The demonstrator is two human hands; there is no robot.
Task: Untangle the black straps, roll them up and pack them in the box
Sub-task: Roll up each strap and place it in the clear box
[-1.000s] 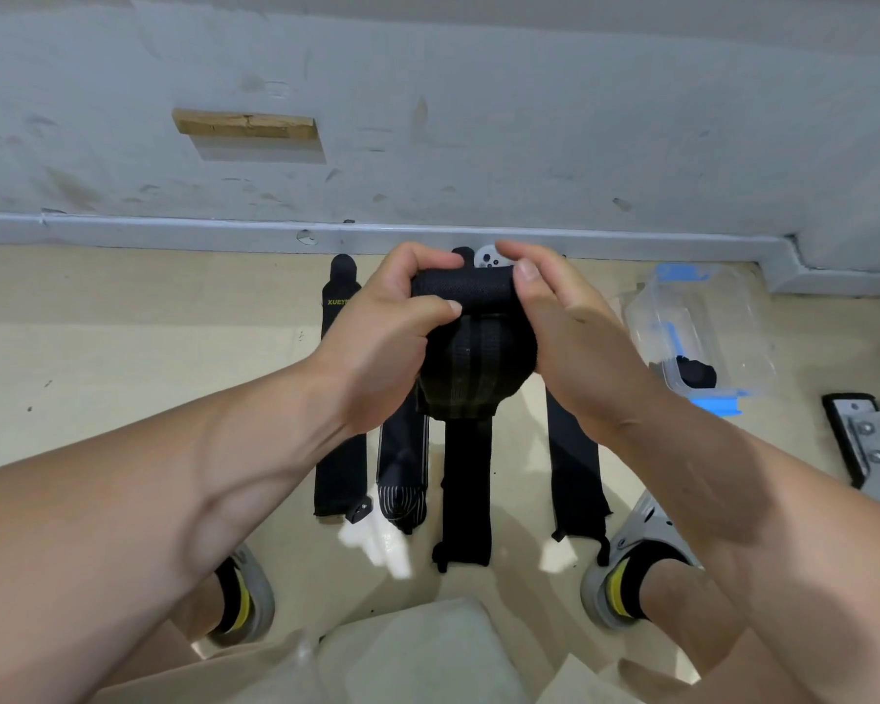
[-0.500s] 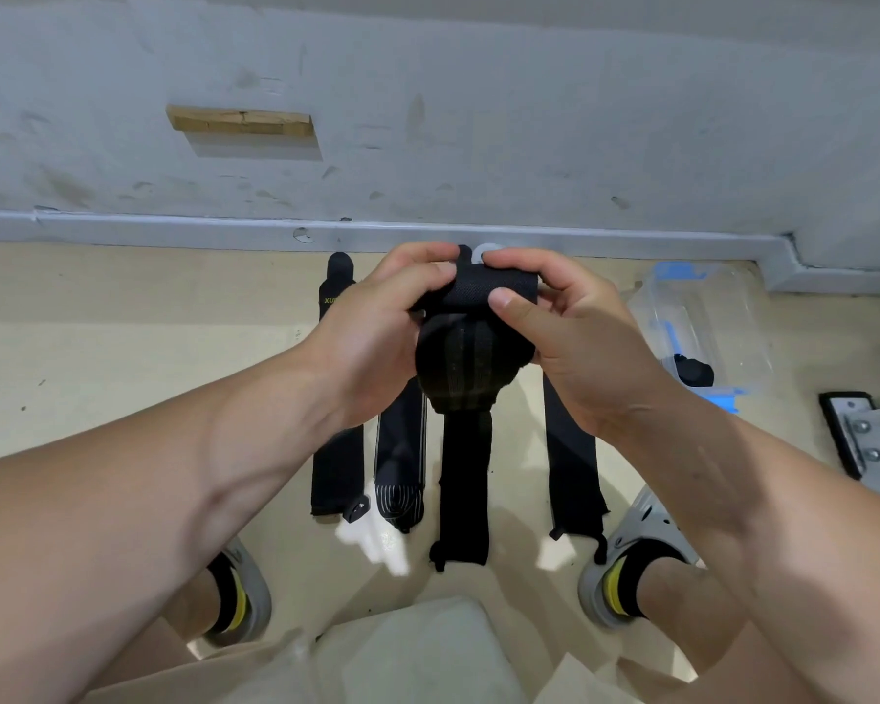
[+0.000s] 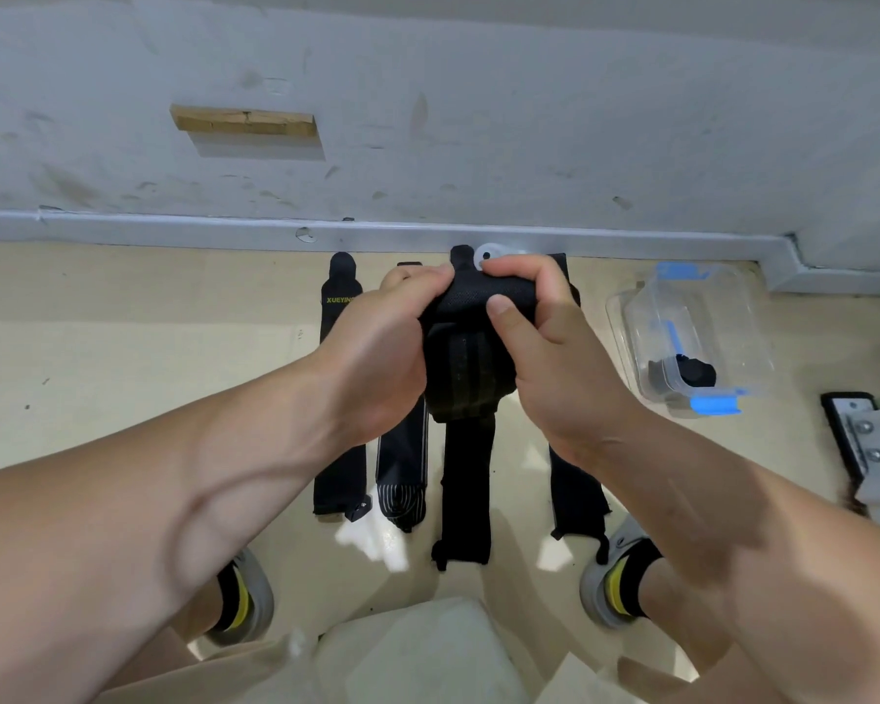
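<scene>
A rolled black strap (image 3: 471, 368) was gripped by the left hand (image 3: 377, 348) and right hand (image 3: 555, 358), fingers curled, above straps (image 3: 466, 495) laid on the floor (image 3: 123, 358).

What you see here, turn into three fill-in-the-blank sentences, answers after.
The left hand and right hand both grip a rolled black ____.
The clear box has ____ latches.
The box sits on the person's ____ side.
Missing: strap; blue; right.

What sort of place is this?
Probably a bare indoor workroom or storage corner: scuffed grey wall, metal skirting, and a smooth beige floor where black straps lie beside a clear plastic box.
</scene>
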